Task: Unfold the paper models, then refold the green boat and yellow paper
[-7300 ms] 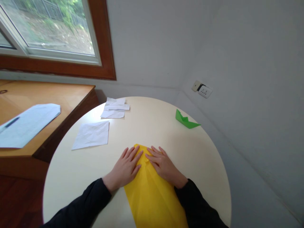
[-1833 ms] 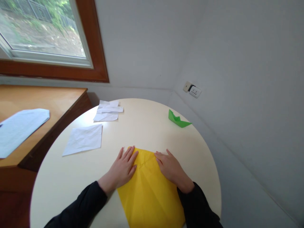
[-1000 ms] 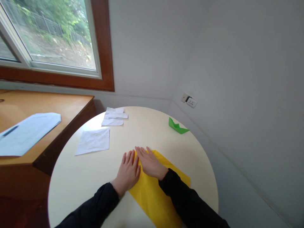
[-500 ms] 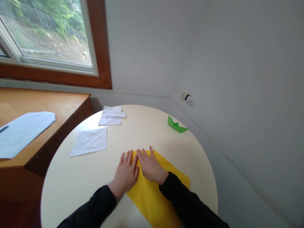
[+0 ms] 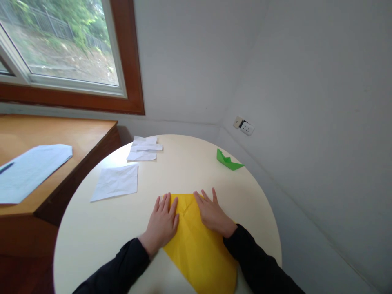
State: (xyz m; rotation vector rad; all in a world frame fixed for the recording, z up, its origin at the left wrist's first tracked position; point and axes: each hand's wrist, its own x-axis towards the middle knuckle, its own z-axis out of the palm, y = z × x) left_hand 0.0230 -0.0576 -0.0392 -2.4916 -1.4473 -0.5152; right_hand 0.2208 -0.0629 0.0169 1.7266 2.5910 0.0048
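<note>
Count: two hands, one yellow sheet, one green folded paper, one single white sheet, one small stack of white slips, and one pale blue sheet on the side desk.
Blue sheet [image 5: 30,169]: lay flat on the wooden side desk [image 5: 76,134] at far left, with a dark pen partly visible at its edge.
White sheet [image 5: 115,182]: creased, roughly square, flat on the round cream counter [image 5: 101,228].
White slips [image 5: 143,149]: a loose overlapping pile at the counter's far edge.
Left hand [image 5: 161,223]: palm down, fingers [image 5: 165,203] spread flat, pressing the left edge of the yellow paper; it gripped nothing.
Yellow paper [image 5: 199,253]: smooth, creased, pointed at the far end, flat on the counter's near middle between the hands.
Right hand [image 5: 212,214]: palm down, fingers extended, flat on the paper's right edge, gripping nothing.
Green paper boat [image 5: 228,160]: folded, standing well apart near the counter's far right rim.
</note>
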